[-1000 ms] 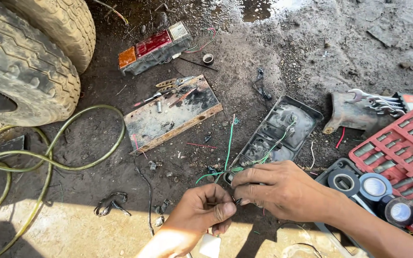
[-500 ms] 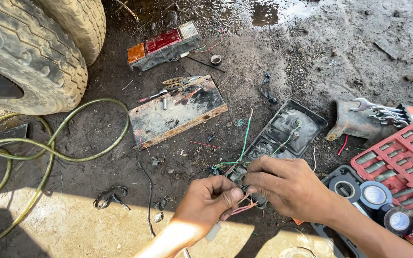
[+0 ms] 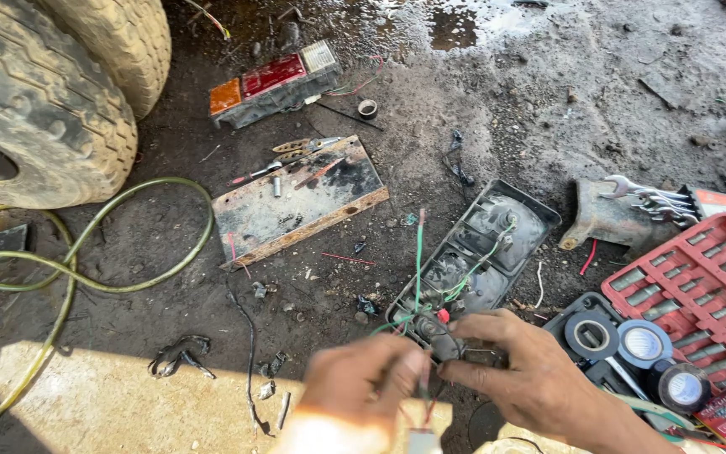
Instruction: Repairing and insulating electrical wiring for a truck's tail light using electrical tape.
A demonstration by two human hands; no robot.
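Two worn tyres (image 3: pixel 52 92) are seen at the far left, a red socket case (image 3: pixel 703 286) at the right. A grey lamp housing (image 3: pixel 485 252) lies on the dirt in the middle. At its near end, thin wires (image 3: pixel 420 290) are pinched between the fingertips of the left hand (image 3: pixel 363 382) and the right hand (image 3: pixel 518 370).

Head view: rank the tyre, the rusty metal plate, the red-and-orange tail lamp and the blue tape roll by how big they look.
1. Tyre, though cropped by the frame.
2. Rusty metal plate.
3. Red-and-orange tail lamp, which lies farther away.
4. Blue tape roll, smallest despite lying nearest the camera.
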